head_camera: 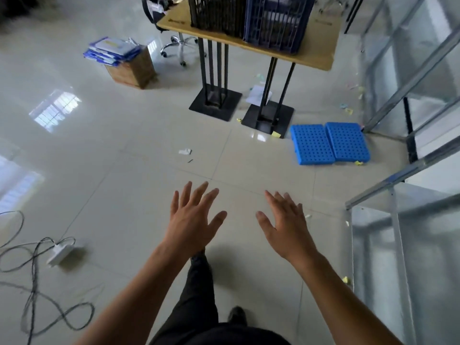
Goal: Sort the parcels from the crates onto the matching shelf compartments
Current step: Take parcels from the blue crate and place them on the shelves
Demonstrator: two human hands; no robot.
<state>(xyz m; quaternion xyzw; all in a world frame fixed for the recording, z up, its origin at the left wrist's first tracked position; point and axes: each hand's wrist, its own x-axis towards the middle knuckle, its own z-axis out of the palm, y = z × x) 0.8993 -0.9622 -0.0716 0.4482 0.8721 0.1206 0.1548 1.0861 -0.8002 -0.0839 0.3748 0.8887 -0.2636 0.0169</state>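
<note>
My left hand (191,220) and right hand (286,227) are both spread flat, fingers straight, holding nothing. I'd close on the table (319,56), well beyond my fingertips, and reach down into the blue crate (256,33), where parcels (277,14) show dimly through the bars. The black crate (214,16) just beside it hides its contents.

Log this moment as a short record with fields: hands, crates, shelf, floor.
left hand: open, fingers spread, holding nothing
right hand: open, holding nothing
crates: black crate and blue crate side by side on the table
shelf: metal shelf at right edge
floor: blue perforated panels, cardboard box, power strip
</note>
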